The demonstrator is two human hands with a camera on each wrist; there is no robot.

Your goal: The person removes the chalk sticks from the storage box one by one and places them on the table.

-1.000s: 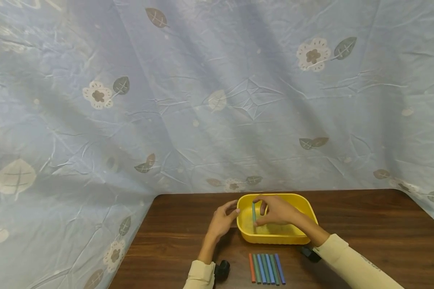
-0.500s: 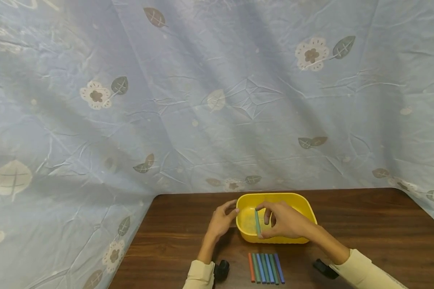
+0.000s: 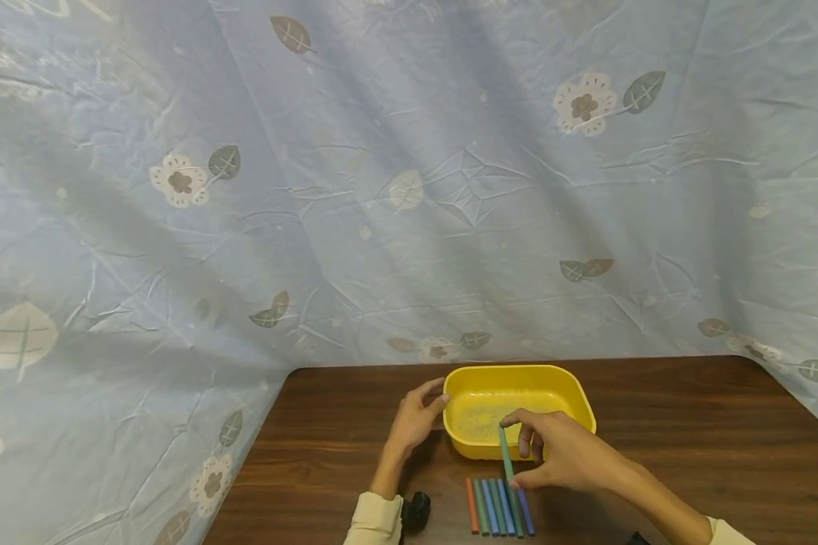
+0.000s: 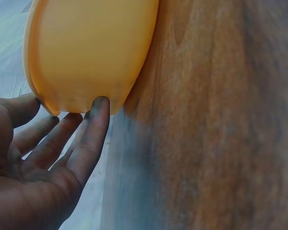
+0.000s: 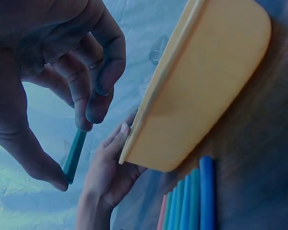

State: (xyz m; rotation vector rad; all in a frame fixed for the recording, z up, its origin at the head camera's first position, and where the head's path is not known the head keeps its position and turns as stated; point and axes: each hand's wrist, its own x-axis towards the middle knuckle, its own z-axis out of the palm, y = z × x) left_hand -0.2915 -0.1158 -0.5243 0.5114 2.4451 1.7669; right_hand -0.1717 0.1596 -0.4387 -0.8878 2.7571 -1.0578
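Note:
My right hand pinches a thin green stick by its two ends, between thumb and fingertips, in front of the yellow tub. In the right wrist view this green stick spans from thumb to fingers. Below it on the table lies a row of similar sticks, side by side: red, green, blue and purple-blue. At the tub's left end my left hand rests with fingers extended. The left wrist view shows its thumb by the rim and its fingertips against the outer wall.
The brown wooden table runs to a pale curtain with leaf and flower prints behind and at the sides. Greyish-green smudges mark the tub's floor. A black wrist device sits by the left sleeve.
My right hand has drawn the green stick out of the tub, toward me and slightly right, to above the row. My left hand has stayed at the tub's end.

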